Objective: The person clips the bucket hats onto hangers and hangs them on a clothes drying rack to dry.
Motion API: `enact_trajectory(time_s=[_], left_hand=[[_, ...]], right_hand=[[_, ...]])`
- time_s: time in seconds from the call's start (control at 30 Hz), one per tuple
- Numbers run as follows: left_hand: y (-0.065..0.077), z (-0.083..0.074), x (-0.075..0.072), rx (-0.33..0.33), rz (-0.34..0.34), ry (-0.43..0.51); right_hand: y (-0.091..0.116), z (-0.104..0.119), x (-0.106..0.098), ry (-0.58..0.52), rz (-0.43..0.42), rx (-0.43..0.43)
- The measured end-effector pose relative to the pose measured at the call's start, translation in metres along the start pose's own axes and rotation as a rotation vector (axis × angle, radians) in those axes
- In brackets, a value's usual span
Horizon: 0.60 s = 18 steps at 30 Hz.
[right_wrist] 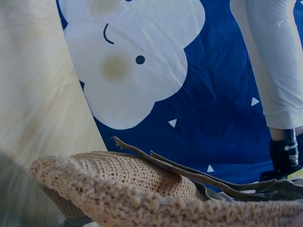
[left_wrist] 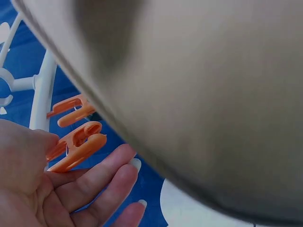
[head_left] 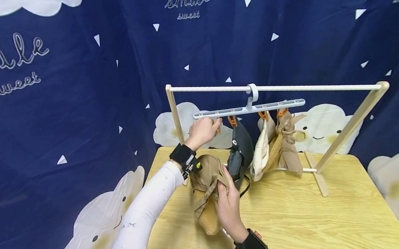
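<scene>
My left hand (head_left: 203, 132) is up at the left end of a pale clip hanger (head_left: 228, 112). Thumb and forefinger pinch an orange clip (left_wrist: 80, 147) there, and its tips look slightly parted in the left wrist view. Below it, my right hand (head_left: 229, 207) grips the edge of a sun hat (head_left: 210, 215) with tan woven straw and brown cloth. The hat hangs over the table under my left wrist. Its brown cloth (left_wrist: 203, 94) fills much of the left wrist view, and its woven part (right_wrist: 123, 189) crosses the bottom of the right wrist view.
The hanger hooks over the bar of a wooden rack (head_left: 311, 88). Clipped along it are a dark cap (head_left: 245, 143), a cream cloth hat (head_left: 261, 153) and another straw hat with brown cloth (head_left: 287, 143). The rack stands on a wooden table (head_left: 346, 222), with a blue curtain (head_left: 119, 75) behind.
</scene>
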State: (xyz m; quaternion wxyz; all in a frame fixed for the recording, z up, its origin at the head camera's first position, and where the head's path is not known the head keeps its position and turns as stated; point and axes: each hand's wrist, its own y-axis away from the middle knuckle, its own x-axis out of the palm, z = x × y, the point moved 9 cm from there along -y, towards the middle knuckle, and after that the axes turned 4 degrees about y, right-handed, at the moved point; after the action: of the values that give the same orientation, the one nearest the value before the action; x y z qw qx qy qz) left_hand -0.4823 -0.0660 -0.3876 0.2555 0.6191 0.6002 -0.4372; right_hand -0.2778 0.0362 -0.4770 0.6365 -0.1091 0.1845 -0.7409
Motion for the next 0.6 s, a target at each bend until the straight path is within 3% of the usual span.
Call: enact_trajectory(time_s=[0.2, 0.33, 0.6], left_hand=[[0.003, -0.007, 0.006, 0.008, 0.068, 0.038], [0.004, -0.01, 0.007, 0.023, 0.074, 0.047], [0.003, -0.016, 0.0, 0.046, 0.03, 0.03]], right_hand=[[-0.015, -0.009, 0.004, 0.049, -0.079, 0.065], [-0.023, -0.013, 0.003, 0.048, -0.144, 0.08], [-0.037, -0.013, -0.004, 0.124, -0.207, -0.023]])
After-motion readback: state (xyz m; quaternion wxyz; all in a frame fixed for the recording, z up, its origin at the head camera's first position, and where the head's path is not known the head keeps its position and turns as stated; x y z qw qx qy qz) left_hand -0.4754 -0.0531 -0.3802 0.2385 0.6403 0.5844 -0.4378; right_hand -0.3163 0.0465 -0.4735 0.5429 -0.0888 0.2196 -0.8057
